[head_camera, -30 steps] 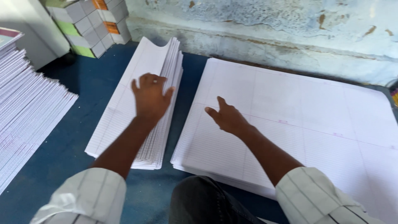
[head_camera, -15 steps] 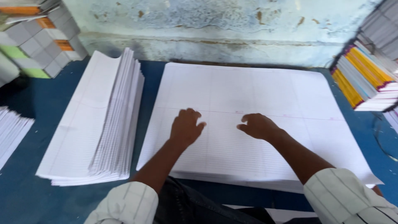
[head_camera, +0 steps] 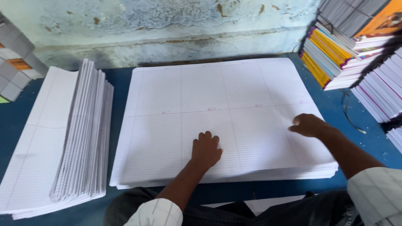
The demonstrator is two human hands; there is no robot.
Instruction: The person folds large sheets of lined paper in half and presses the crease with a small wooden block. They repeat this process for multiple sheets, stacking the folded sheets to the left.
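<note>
From the head view, a thick stack of large ruled sheets (head_camera: 217, 121) lies flat in the middle of the blue worktop (head_camera: 360, 138), its near edge towards the person. Each sheet looks thin, light and floppy, likely to crease if pinched hard, while the whole stack should be heavy and prone to sliding layer on layer; a single sheet is best lifted at a free corner or edge. The left hand (head_camera: 206, 150) rests palm down on the top sheet near the front, fingers together and loosely curled, gripping nothing. The right hand (head_camera: 309, 124) hovers low at the stack's right side, fingers bent inwards, touching or almost touching the paper, holding nothing that shows. A pile of folded sheets (head_camera: 63, 138) lies to the left, bound notebooks (head_camera: 335, 54) at the right
</note>
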